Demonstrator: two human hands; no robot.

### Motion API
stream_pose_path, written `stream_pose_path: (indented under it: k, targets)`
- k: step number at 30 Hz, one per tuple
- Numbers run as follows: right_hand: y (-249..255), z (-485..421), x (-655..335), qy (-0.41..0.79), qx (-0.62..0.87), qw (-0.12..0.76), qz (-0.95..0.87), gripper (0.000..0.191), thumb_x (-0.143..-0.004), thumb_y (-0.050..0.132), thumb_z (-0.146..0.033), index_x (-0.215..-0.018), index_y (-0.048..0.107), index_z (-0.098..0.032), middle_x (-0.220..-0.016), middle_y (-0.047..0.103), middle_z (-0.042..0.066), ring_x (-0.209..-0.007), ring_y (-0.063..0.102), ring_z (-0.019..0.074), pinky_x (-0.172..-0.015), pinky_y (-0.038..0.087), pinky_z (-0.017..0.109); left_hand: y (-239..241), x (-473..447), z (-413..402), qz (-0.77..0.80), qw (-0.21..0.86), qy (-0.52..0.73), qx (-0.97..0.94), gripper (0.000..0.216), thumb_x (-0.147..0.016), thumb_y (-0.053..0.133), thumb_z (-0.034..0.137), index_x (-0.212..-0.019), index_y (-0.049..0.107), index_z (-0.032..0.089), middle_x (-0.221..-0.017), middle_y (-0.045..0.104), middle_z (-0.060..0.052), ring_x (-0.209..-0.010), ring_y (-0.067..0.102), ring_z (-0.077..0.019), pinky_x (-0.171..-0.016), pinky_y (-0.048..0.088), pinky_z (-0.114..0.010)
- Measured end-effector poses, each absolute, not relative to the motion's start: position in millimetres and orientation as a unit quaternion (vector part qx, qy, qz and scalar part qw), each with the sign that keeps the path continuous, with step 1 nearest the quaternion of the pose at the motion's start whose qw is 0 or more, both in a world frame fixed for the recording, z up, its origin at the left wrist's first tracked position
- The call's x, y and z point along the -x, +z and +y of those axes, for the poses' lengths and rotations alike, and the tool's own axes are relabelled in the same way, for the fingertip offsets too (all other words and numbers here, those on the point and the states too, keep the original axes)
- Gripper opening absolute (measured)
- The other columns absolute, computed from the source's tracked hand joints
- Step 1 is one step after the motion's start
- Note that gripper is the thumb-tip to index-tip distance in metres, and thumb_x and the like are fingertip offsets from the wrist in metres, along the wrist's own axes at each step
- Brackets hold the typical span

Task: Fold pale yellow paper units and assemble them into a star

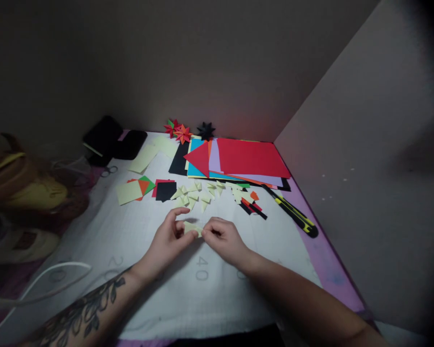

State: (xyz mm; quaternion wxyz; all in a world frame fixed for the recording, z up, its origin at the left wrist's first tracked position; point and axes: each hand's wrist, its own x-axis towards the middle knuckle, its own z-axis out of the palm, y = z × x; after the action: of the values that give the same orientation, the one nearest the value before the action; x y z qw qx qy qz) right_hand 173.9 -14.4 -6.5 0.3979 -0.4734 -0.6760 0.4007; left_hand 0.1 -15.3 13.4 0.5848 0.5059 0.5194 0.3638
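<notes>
A small piece of pale yellow paper (191, 228) is held between my two hands above the white cloth. My left hand (175, 232) pinches its left part between thumb and fingers, with the index finger raised and stretched forward. At the right end, my right hand (224, 238) grips the paper with thumb and curled fingers. Just beyond my hands lie several folded pale yellow paper pieces (193, 197). The exact folds of the held paper are partly hidden by my fingers.
Paper squares (128, 193) lie left, paper scraps (251, 201) and a yellow-black utility knife (294, 213) right. Coloured sheets (255, 156) are stacked behind, near folded paper stars (183, 134) and a black one (206, 130). Scissors (109, 171) and a white cable (50, 272) are at left.
</notes>
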Motion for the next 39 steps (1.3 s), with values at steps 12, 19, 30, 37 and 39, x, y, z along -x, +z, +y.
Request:
stream_pose_path:
  k: [12, 19, 30, 37, 39]
  targets:
    - [-4.8, -7.0, -181.9, 0.488, 0.523, 0.419, -0.559, 0.013, -0.073, 0.054, -0.021, -0.06, 0.056, -0.019, -0.06, 0.053, -0.003, -0.058, 0.049, 0.012, -0.057, 0.039, 0.023, 14.7, 3.6, -14.5, 0.509, 0.642, 0.396, -0.414, 0.034, -0.073, 0.07, 0.026, -0.095, 0.044, 0.023, -0.052, 0.047, 0.012, -0.046, 0.038, -0.005, -0.046, 0.029, -0.015]
    - [-6.7, -11.3, -179.8, 0.474, 0.502, 0.426, -0.585, 0.012, -0.078, 0.058, -0.026, -0.069, 0.06, -0.018, -0.068, 0.057, 0.0, -0.063, 0.052, 0.0128, -0.058, 0.041, 0.023, 7.5, 6.5, -12.1, 0.504, 0.635, 0.41, -0.418, 0.035, -0.073, 0.071, 0.028, -0.096, 0.044, 0.023, -0.054, 0.05, 0.011, -0.047, 0.042, -0.0059, -0.047, 0.029, -0.015]
    - [-8.6, -17.1, -178.8, 0.36, 0.49, 0.438, -0.662, 0.005, -0.078, 0.061, -0.018, -0.074, 0.063, -0.02, -0.069, 0.057, 0.0, -0.061, 0.053, 0.0125, -0.056, 0.042, 0.023, 10.1, 4.8, -15.7, 0.51, 0.626, 0.397, -0.436, 0.032, -0.076, 0.069, 0.029, -0.096, 0.045, 0.022, -0.056, 0.054, 0.009, -0.051, 0.046, -0.0075, -0.049, 0.032, -0.017]
    - [-7.5, -18.4, -181.2, 0.268, 0.436, 0.484, -0.71, 0.008, -0.083, 0.061, -0.015, -0.083, 0.066, -0.021, -0.074, 0.065, 0.002, -0.07, 0.061, 0.015, -0.064, 0.049, 0.026, 14.4, 3.3, -15.9, 0.51, 0.65, 0.385, -0.412, 0.033, -0.073, 0.071, 0.03, -0.094, 0.047, 0.02, -0.053, 0.055, 0.009, -0.053, 0.052, -0.0087, -0.053, 0.037, -0.019]
    - [-8.3, -18.1, -181.7, 0.258, 0.437, 0.492, -0.707, 0.008, -0.083, 0.062, -0.015, -0.085, 0.067, -0.021, -0.076, 0.066, 0.002, -0.07, 0.062, 0.0152, -0.064, 0.049, 0.026, 14.3, 3.3, -16.2, 0.506, 0.658, 0.387, -0.401, 0.033, -0.073, 0.072, 0.029, -0.094, 0.047, 0.02, -0.054, 0.057, 0.008, -0.053, 0.053, -0.0089, -0.053, 0.038, -0.019]
